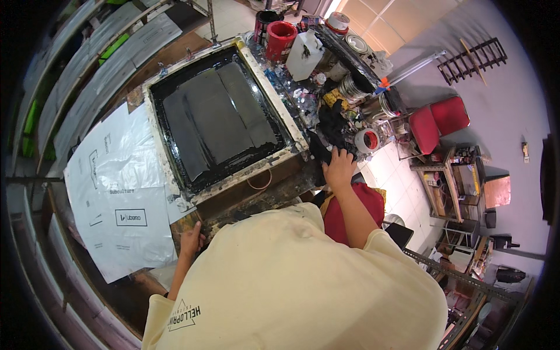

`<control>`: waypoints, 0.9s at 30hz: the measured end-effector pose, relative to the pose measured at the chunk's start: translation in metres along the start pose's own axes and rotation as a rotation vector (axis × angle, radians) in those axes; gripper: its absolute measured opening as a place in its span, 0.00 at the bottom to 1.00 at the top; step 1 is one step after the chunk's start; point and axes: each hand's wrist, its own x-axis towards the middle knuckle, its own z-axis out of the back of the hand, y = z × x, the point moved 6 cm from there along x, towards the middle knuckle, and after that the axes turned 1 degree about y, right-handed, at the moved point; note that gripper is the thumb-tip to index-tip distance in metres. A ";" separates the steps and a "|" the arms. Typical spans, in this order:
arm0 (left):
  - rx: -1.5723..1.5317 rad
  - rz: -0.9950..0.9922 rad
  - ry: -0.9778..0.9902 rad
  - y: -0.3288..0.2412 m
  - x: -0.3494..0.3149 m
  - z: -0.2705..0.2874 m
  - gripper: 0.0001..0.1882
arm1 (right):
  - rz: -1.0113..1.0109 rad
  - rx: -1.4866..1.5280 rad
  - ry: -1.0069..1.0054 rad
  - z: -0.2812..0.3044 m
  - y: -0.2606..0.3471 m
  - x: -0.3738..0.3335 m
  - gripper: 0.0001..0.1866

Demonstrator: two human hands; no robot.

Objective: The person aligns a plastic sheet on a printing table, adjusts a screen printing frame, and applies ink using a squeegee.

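A screen printing frame (224, 114) with a pale, ink-stained rim lies on the bench, its mesh dark and its inner edges coated in glossy black ink. By its near left corner, my left hand (191, 239) is at the bench edge, empty as far as I see, fingers loosely bent and partly hidden. Right of the frame's near right corner, my right hand (339, 168) has its fingers bent over a black cloth (318, 148). A larger black rag (333, 122) lies just beyond. Printed white plastic sheets (119, 192) spread out left of the frame.
Behind my right hand, clutter covers the bench: a red bucket (281, 42), a white jerrycan (304, 56), paint cans (353, 88) and a white tub (367, 140). Racks with sheets (64, 87) stand left. A red chair (437, 122) and wooden shelf (440, 175) stand right.
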 end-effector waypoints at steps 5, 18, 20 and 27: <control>0.058 -0.024 0.013 -0.009 -0.003 0.001 0.41 | 0.221 -0.041 0.013 -0.019 0.008 0.012 0.15; 0.062 -0.011 0.011 -0.018 -0.009 0.002 0.40 | 0.145 0.639 -0.080 -0.023 0.038 -0.062 0.23; 0.082 -0.026 0.026 -0.020 -0.007 0.002 0.40 | 0.202 0.351 0.064 -0.048 0.042 -0.066 0.24; 0.076 0.008 0.024 0.005 0.004 0.003 0.40 | 0.052 0.163 0.013 0.014 0.052 -0.040 0.32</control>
